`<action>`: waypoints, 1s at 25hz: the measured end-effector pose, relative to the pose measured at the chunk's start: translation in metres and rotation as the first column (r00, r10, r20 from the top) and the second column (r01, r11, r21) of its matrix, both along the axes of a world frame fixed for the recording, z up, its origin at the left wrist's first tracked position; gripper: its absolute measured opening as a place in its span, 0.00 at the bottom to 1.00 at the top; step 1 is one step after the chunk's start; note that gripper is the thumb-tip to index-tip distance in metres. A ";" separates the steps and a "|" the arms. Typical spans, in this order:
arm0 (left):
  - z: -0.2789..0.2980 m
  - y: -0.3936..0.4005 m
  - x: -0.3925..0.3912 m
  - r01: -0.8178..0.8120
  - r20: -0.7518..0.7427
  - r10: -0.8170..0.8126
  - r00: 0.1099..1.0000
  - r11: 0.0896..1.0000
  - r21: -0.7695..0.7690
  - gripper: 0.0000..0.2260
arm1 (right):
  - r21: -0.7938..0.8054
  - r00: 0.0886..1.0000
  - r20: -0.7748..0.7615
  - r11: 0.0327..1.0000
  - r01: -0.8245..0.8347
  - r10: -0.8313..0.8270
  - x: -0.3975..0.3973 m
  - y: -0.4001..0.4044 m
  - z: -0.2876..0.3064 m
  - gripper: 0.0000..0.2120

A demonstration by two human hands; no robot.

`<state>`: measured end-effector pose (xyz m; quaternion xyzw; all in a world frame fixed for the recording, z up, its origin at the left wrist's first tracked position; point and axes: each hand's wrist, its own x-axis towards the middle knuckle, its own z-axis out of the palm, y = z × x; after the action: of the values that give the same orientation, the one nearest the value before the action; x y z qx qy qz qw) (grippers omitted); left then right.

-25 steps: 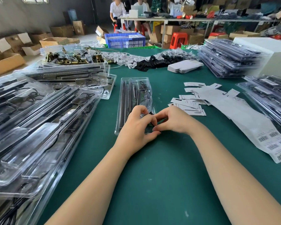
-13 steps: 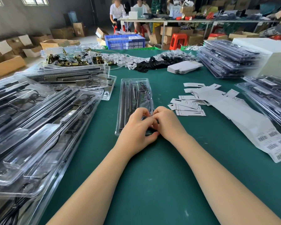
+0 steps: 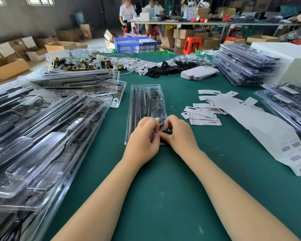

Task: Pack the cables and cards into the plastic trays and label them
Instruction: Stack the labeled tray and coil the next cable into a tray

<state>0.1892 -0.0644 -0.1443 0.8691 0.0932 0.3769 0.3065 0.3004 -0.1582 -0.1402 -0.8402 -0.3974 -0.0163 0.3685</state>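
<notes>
Both hands have been drawn together at the tray's (image 3: 146,108) near end: left hand (image 3: 142,138) and right hand (image 3: 179,134) each pinch a small clear packet (image 3: 161,127). Stacks right appear labelled; left stacks remain.

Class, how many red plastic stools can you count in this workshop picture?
3: one right of the blue crate, one further right, one under the far table. Others may be hidden.
</notes>
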 end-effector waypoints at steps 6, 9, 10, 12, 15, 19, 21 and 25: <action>0.000 0.004 -0.003 -0.273 -0.197 0.293 0.935 0.954 0.126 0.27 | 0.019 0.995 -0.055 0.996 0.082 -0.081 0.008 -0.003 -0.006 0.09; 0.002 0.008 -0.005 -0.278 -0.267 0.282 0.922 0.959 0.053 0.29 | 0.044 0.998 -0.032 0.998 0.053 -0.051 0.009 -0.003 -0.008 0.11; 0.002 0.008 -0.005 -0.269 -0.269 0.274 0.923 0.962 0.056 0.27 | 0.037 0.998 -0.045 0.998 0.042 -0.041 0.010 -0.003 -0.008 0.11; 0.002 0.008 -0.005 -0.261 -0.255 0.272 0.928 0.962 0.077 0.25 | 0.009 0.996 -0.088 1.000 0.007 -0.007 0.013 -0.005 -0.008 0.11; 0.002 0.011 -0.004 -0.244 -0.277 0.276 0.921 0.959 0.145 0.21 | -0.007 0.992 -0.127 1.000 -0.019 0.018 0.017 -0.007 -0.008 0.09; 0.001 0.014 -0.006 -0.197 -0.313 0.272 0.910 0.948 0.251 0.19 | 0.034 0.998 -0.056 0.999 -0.036 0.038 0.016 -0.007 -0.007 0.09; 0.003 0.015 -0.006 -0.177 -0.343 0.279 0.897 0.938 0.300 0.20 | 0.068 0.995 0.011 0.992 -0.102 0.101 0.016 -0.007 -0.007 0.09; 0.004 0.011 -0.004 -0.187 -0.350 0.321 0.880 0.912 0.366 0.19 | -0.052 0.983 0.094 0.986 -0.156 0.160 0.022 -0.005 -0.010 0.12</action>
<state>0.1857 -0.0539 -0.1402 0.9458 0.2062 0.2371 0.0823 0.3223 -0.1634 -0.1505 -0.8122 -0.4805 -0.0192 0.3302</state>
